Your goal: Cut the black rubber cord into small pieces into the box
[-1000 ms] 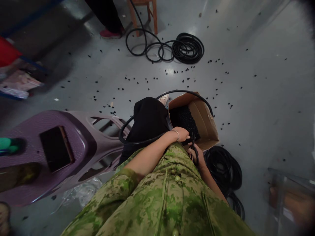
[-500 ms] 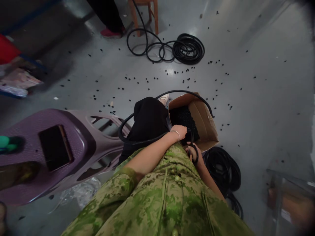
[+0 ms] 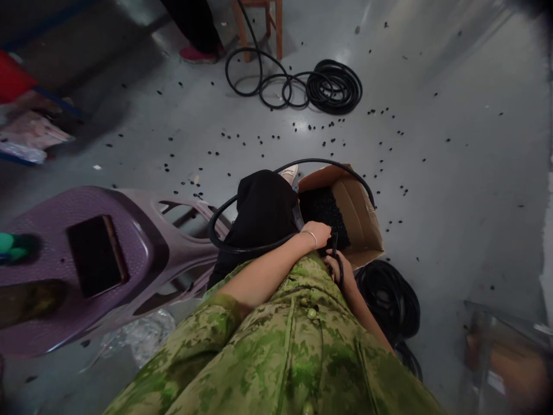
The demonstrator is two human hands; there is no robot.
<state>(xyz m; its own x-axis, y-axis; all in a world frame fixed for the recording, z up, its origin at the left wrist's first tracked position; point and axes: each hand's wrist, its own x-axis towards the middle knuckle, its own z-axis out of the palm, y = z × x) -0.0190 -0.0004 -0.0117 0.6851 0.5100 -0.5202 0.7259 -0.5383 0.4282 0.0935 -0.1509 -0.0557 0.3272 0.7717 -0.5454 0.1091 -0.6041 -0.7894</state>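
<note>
My left hand [image 3: 318,233], with a bracelet at the wrist, is closed around the black hose [image 3: 248,250], which loops over my black-trousered leg and past the box. Just to its right, my right hand [image 3: 334,266] grips black-handled scissors [image 3: 339,268]; their blades point up beside my left fingers, near the hose end. Both hands are at the near edge of a cardboard box [image 3: 358,213]. Many small black pieces [image 3: 322,210] lie inside the box. Whether the blades touch the hose cannot be made out.
A purple stool [image 3: 133,230] at left carries a phone [image 3: 95,256]. Hose coils lie on the floor ahead [image 3: 334,86] and right of the box [image 3: 393,300]. Small black pieces dot the floor. Another person's shoe [image 3: 199,55] is near a wooden stool [image 3: 279,34].
The scissors' blades look closer together than before, and my left hand has shifted slightly right. The whole view has moved a little.
</note>
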